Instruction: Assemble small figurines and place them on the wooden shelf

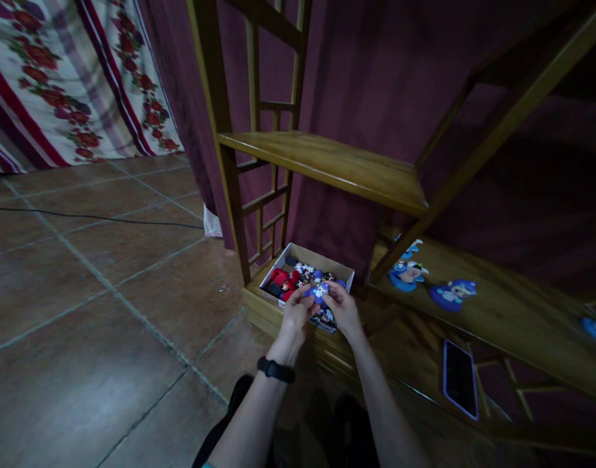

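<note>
Both my hands meet over the near side of an open white box (344, 271). Between them they hold a small purple and white figurine (321, 292). My left hand (298, 312), with a black band on its wrist, grips it from the left. My right hand (344, 311) pinches its right side. Several small figures in red, black, white and purple fill the box, among them a red figure (279, 276). My hands and the held figurine hide part of the box's contents.
The box stands on a low wooden shelf unit under a wooden shelf board (327, 156). To the right are a purple figurine (453, 294), a blue-based figurine (407, 274) and a phone (460, 378). A cable (97, 218) crosses the tiled floor at left.
</note>
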`<action>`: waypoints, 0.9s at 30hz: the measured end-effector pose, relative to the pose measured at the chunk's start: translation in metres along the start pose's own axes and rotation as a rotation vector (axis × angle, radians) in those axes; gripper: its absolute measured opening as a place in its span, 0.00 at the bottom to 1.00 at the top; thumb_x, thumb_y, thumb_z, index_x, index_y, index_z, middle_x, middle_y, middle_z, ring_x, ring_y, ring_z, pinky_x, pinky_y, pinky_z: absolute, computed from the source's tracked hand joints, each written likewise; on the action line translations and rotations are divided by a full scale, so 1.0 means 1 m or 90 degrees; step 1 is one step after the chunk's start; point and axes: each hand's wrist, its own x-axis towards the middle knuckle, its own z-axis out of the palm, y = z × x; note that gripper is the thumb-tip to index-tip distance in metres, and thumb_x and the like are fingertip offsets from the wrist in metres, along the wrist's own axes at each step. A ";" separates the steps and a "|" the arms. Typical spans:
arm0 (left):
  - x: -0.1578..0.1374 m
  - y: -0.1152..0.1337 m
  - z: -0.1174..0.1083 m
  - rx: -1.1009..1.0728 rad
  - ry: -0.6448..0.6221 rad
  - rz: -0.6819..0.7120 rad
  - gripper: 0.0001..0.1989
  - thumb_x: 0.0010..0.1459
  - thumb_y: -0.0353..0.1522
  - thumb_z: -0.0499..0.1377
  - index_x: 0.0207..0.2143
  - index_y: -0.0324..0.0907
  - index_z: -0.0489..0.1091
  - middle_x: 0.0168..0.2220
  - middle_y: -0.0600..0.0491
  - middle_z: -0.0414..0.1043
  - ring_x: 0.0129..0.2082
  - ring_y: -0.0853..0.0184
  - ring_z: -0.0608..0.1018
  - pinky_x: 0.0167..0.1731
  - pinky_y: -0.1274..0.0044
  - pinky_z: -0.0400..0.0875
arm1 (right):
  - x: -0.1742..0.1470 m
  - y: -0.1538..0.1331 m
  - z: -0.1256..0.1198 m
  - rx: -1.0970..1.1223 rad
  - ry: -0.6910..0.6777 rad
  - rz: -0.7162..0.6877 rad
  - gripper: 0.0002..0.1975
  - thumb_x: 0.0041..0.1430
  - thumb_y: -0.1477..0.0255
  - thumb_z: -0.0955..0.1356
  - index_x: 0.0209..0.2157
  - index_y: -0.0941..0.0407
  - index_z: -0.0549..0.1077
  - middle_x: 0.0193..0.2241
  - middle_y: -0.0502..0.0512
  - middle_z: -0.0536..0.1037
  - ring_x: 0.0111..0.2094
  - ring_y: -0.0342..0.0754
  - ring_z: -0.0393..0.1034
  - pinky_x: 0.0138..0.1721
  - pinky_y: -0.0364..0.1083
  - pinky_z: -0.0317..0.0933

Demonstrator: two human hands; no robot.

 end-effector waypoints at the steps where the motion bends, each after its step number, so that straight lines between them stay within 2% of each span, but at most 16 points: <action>1: 0.000 0.000 0.000 0.011 -0.001 0.015 0.14 0.48 0.21 0.61 0.40 0.37 0.71 0.24 0.55 0.70 0.21 0.76 0.73 0.29 0.80 0.73 | 0.000 0.001 0.000 -0.004 -0.001 0.000 0.18 0.48 0.71 0.67 0.44 0.52 0.71 0.40 0.52 0.77 0.42 0.49 0.71 0.47 0.49 0.63; 6: 0.000 0.000 0.002 0.049 -0.019 0.057 0.11 0.48 0.21 0.59 0.36 0.33 0.72 0.24 0.52 0.72 0.21 0.75 0.73 0.27 0.80 0.72 | 0.001 0.004 0.001 -0.023 0.006 0.016 0.18 0.49 0.70 0.67 0.45 0.51 0.71 0.41 0.52 0.77 0.41 0.50 0.72 0.45 0.49 0.64; 15: 0.003 0.002 0.002 0.004 -0.005 0.020 0.09 0.44 0.18 0.62 0.31 0.33 0.73 0.27 0.49 0.75 0.23 0.72 0.75 0.29 0.78 0.74 | -0.001 0.005 0.003 -0.011 0.041 0.045 0.16 0.48 0.67 0.68 0.41 0.53 0.74 0.35 0.52 0.79 0.38 0.51 0.73 0.42 0.50 0.66; 18: 0.003 0.003 0.001 -0.002 0.000 0.015 0.09 0.45 0.17 0.61 0.31 0.32 0.72 0.27 0.48 0.75 0.23 0.71 0.76 0.30 0.77 0.74 | -0.001 0.006 0.005 -0.005 0.058 0.060 0.16 0.47 0.66 0.69 0.40 0.53 0.75 0.34 0.52 0.79 0.37 0.52 0.73 0.40 0.50 0.67; 22: 0.002 0.006 0.001 -0.013 -0.006 0.017 0.10 0.47 0.17 0.59 0.33 0.33 0.72 0.27 0.48 0.74 0.24 0.71 0.76 0.30 0.78 0.74 | -0.001 0.005 0.008 0.009 0.058 0.061 0.17 0.47 0.65 0.69 0.40 0.53 0.75 0.37 0.53 0.79 0.38 0.51 0.72 0.40 0.49 0.66; 27: 0.001 0.009 0.002 -0.013 -0.011 0.020 0.10 0.49 0.16 0.57 0.34 0.34 0.70 0.23 0.52 0.72 0.22 0.72 0.75 0.29 0.79 0.74 | -0.002 0.003 0.011 -0.031 0.119 0.065 0.14 0.45 0.64 0.69 0.34 0.54 0.77 0.34 0.53 0.79 0.37 0.51 0.72 0.39 0.48 0.66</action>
